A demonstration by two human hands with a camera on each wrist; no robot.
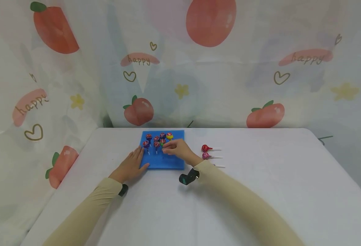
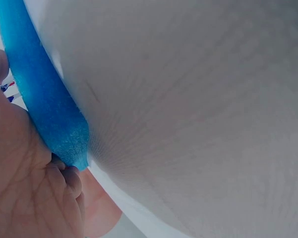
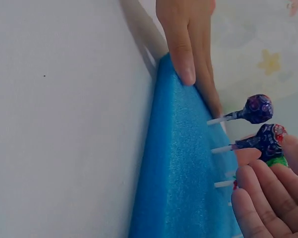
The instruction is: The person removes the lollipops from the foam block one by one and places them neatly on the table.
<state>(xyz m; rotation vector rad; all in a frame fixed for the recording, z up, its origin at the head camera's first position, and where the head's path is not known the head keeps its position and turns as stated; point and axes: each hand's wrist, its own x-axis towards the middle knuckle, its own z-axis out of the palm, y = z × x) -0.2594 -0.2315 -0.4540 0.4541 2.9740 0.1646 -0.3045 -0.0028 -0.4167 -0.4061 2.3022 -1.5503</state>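
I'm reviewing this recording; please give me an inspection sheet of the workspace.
Surface: white table.
Job's things: blue board with several wrapped lollipops standing in it; a red lollipop and a pink lollipop lie right of it; below them a white stick shows, its other end hidden.
Clutter: nothing seen.
Left hand: rests against the board's left edge.
Right hand: fingertips among the standing lollipops; whether it grips one is unclear.
Cables: none identifiable; a thin dark line beside the table is too small to name.
Surroundings: pale backdrop printed with fruit, hearts and "happy".
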